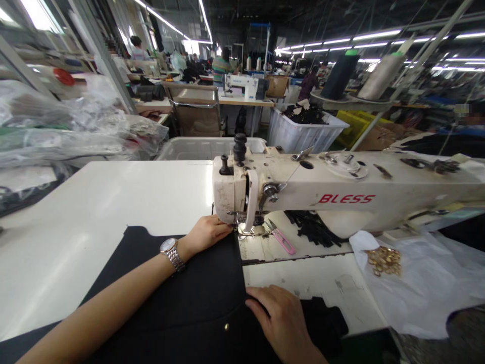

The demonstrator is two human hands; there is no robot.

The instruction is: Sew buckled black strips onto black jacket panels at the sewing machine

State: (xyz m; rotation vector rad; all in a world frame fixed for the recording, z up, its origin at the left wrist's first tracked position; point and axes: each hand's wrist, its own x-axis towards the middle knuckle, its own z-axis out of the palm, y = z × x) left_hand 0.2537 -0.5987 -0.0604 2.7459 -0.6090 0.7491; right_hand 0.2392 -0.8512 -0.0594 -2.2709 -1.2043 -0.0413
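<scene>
A large black piece of material (189,283) lies on the white table, its right edge running up to the needle area of the sewing machine (295,187). My left hand (206,233), with a watch (169,248) on the wrist, rests on its upper corner right beside the presser foot, fingers together and pressed down on it. Lower down, my right hand (278,316) has its thumb and index finger at the right edge of the material, the edge between them. A small gold stud (226,327) shows on the black surface.
Pink thread snips (282,238) and black strips (312,227) lie behind the needle area. Gold rings (384,260) sit on white plastic (420,283) at the right. Thread cones (341,73) stand behind the machine. Plastic-wrapped goods (76,126) are at the left; people work farther back.
</scene>
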